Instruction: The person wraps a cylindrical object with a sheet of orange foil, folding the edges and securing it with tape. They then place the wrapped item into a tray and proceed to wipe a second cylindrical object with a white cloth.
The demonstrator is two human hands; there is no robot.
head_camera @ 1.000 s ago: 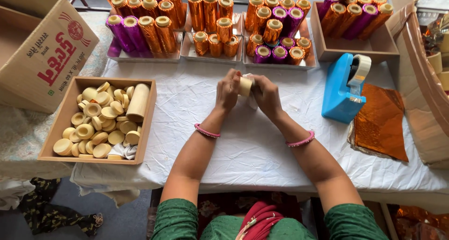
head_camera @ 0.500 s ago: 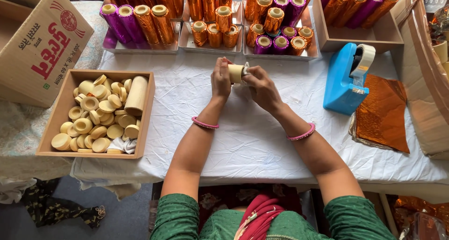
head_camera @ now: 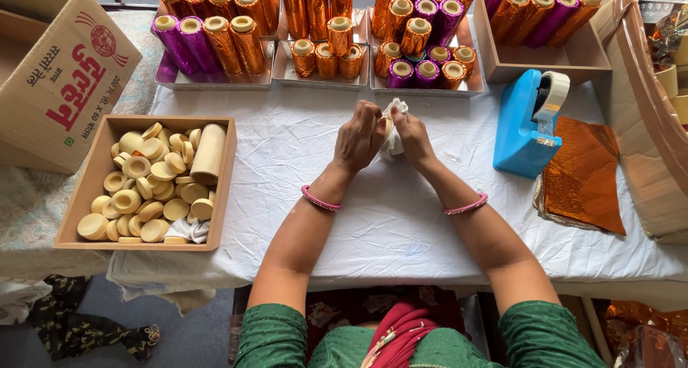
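At the bottom of the frame you see your green sleeves and a red cloth (head_camera: 401,332) in your lap. Your forearms run up over the white tablecloth (head_camera: 401,225), a pink bangle on each wrist. At centre frame your left hand (head_camera: 360,135) and right hand (head_camera: 412,137) meet, both closed around a small white cloth (head_camera: 394,142) and a pale roll (head_camera: 388,126) that is mostly hidden between your fingers, held just above the tablecloth.

Left of centre sits a wooden tray (head_camera: 93,189) full of pale discs (head_camera: 140,196), with one long pale tube (head_camera: 208,153) lying against its right side. Right of your hands stands a blue tape dispenser (head_camera: 523,128), and just beyond it lie orange foil sheets (head_camera: 584,174). A cardboard box (head_camera: 57,74) fills the upper left corner.

Across the top edge run trays of foil-wrapped rolls (head_camera: 322,31) in orange and purple, well apart from your hands, with bare tablecloth between.
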